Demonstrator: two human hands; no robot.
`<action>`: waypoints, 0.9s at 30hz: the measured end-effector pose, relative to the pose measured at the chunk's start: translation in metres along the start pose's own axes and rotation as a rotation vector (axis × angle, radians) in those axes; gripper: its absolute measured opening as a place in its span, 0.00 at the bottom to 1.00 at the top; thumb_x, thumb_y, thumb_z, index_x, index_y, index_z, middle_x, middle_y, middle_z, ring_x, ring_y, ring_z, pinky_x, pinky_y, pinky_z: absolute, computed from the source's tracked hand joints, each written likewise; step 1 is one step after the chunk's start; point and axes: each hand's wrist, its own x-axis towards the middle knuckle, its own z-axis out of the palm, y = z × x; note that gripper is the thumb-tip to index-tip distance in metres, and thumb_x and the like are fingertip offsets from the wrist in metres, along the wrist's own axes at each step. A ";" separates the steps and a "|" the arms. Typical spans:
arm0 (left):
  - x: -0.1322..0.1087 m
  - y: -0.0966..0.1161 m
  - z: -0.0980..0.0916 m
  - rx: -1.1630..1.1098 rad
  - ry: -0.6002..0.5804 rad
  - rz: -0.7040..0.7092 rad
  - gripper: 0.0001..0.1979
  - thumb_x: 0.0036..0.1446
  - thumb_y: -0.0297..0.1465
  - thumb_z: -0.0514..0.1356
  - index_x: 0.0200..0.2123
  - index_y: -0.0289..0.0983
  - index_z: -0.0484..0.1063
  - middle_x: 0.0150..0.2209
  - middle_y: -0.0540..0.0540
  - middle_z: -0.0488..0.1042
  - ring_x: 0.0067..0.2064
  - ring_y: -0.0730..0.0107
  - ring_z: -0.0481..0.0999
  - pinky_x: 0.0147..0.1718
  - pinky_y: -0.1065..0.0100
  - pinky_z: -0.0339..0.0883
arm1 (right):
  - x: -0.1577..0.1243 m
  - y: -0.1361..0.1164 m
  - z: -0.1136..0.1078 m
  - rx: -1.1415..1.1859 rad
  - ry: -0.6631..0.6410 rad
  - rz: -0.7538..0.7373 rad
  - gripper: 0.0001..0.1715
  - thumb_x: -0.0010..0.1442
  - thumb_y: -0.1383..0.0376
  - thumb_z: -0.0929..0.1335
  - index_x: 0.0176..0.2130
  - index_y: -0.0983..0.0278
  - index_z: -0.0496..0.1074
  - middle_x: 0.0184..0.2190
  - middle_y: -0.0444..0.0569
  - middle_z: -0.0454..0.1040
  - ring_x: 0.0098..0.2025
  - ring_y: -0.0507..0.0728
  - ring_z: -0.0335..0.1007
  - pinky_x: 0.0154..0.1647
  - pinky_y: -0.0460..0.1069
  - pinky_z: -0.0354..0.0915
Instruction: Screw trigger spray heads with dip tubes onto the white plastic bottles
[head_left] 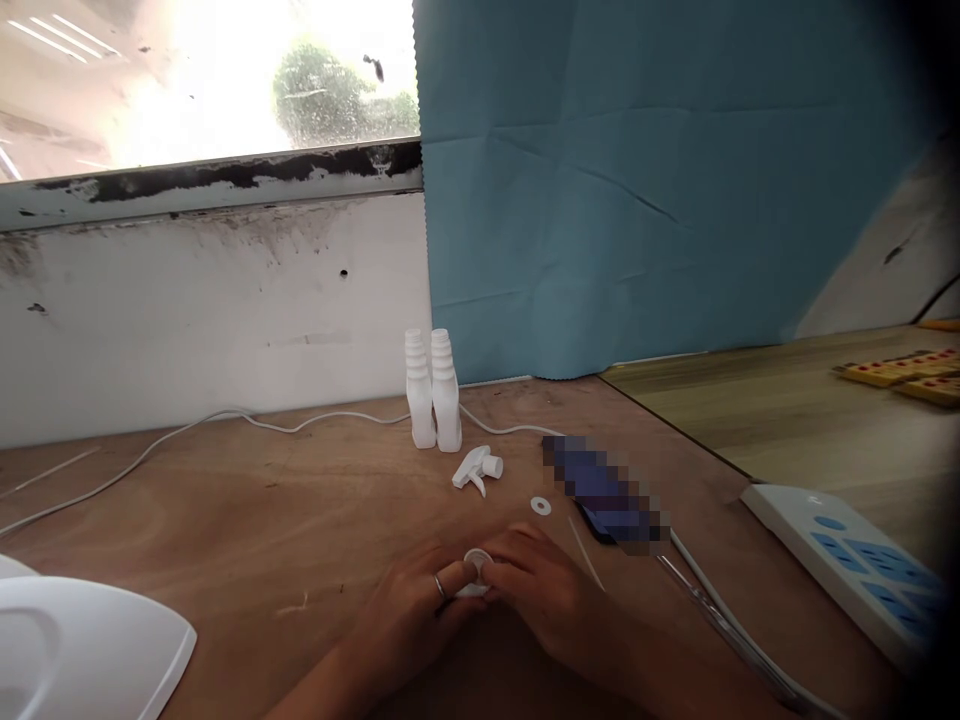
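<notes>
My left hand (420,595) and my right hand (536,580) meet at the near middle of the table, closed around a small white spray head (478,556). Its round collar faces up, and the fingertips press at the rim; most of its body is hidden by the fingers. Beyond the hands, a second white trigger spray head (478,470) lies on its side. To its right, a flat white ring washer (533,507) rests on the wood. Two white ribbed-neck bottles (448,405) stand upright side by side near the wall, with no tops on.
A phone-like dark object (600,495), blurred out, lies to the right with a thin clear tube nearby. A white power strip (840,560) stands at the right edge. A white cable (292,430) runs along the back. A white plastic shell (97,640) sits at near left.
</notes>
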 end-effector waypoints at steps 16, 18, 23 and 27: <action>0.000 -0.003 0.004 0.015 0.051 -0.105 0.16 0.60 0.30 0.59 0.51 0.46 0.69 0.46 0.47 0.75 0.44 0.66 0.75 0.46 0.68 0.68 | -0.019 0.025 -0.050 -0.303 -0.285 0.374 0.17 0.60 0.70 0.65 0.49 0.60 0.70 0.41 0.53 0.78 0.43 0.63 0.74 0.49 0.59 0.66; 0.000 -0.001 0.003 -0.012 0.057 -0.103 0.16 0.59 0.29 0.59 0.51 0.45 0.70 0.45 0.47 0.75 0.45 0.66 0.75 0.46 0.68 0.68 | -0.017 0.020 -0.044 -0.246 -0.286 0.387 0.17 0.60 0.72 0.63 0.48 0.60 0.70 0.42 0.52 0.77 0.44 0.62 0.74 0.48 0.57 0.67; 0.001 0.000 0.003 -0.055 0.082 -0.096 0.16 0.58 0.28 0.60 0.50 0.45 0.70 0.46 0.47 0.75 0.45 0.67 0.75 0.45 0.70 0.68 | -0.009 0.010 -0.032 -0.164 -0.248 0.406 0.19 0.58 0.76 0.61 0.45 0.59 0.72 0.39 0.49 0.77 0.43 0.59 0.74 0.45 0.52 0.70; 0.001 0.002 0.001 -0.016 0.075 -0.094 0.15 0.58 0.28 0.60 0.48 0.44 0.69 0.43 0.48 0.76 0.42 0.67 0.75 0.43 0.70 0.68 | -0.013 0.013 -0.036 -0.239 -0.303 0.306 0.22 0.56 0.76 0.63 0.48 0.61 0.72 0.44 0.53 0.76 0.49 0.62 0.72 0.51 0.56 0.69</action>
